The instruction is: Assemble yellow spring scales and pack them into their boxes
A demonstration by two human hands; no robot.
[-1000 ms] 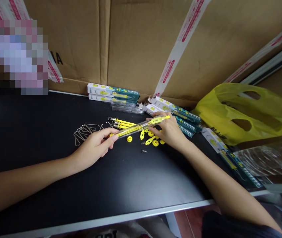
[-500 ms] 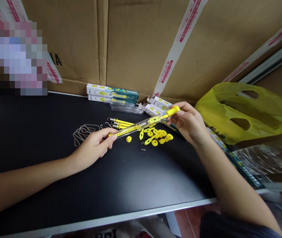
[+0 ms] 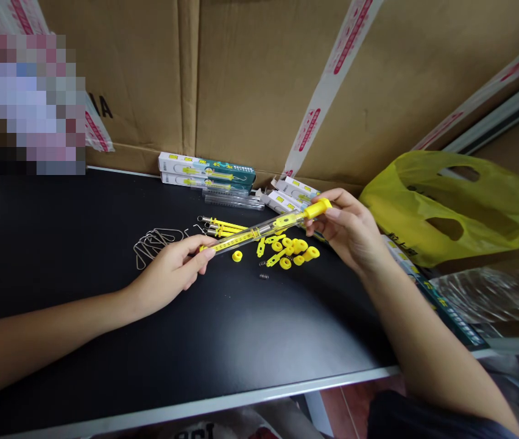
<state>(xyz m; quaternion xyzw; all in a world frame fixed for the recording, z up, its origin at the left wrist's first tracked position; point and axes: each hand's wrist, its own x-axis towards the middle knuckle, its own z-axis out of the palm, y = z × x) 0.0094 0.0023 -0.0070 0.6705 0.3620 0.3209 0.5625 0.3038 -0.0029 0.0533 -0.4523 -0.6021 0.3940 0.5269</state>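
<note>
My left hand (image 3: 172,268) pinches the lower left end of a clear tube (image 3: 264,230) with a yellow scale strip inside. At its upper right end, my right hand (image 3: 348,228) grips a yellow cap (image 3: 317,208) between thumb and fingers. The cap sits against the tube's mouth, around a yellow stem. Below the tube lie several yellow rings (image 3: 285,263), flat yellow tabs (image 3: 275,258) and a small spring (image 3: 264,277). Yellow rods with metal ends (image 3: 223,224) lie behind it, and bent metal hooks (image 3: 150,244) are beside my left hand.
Printed boxes (image 3: 204,172) and clear tubes (image 3: 234,200) lie at the back of the black table (image 3: 223,341), before a large cardboard box (image 3: 250,85). More printed boxes (image 3: 287,201) are behind my right hand. A yellow plastic bag (image 3: 451,210) is at the right.
The yellow cap has moved slightly down and left along the stem toward the tube, with my right hand still on it. My left hand has hardly moved.
</note>
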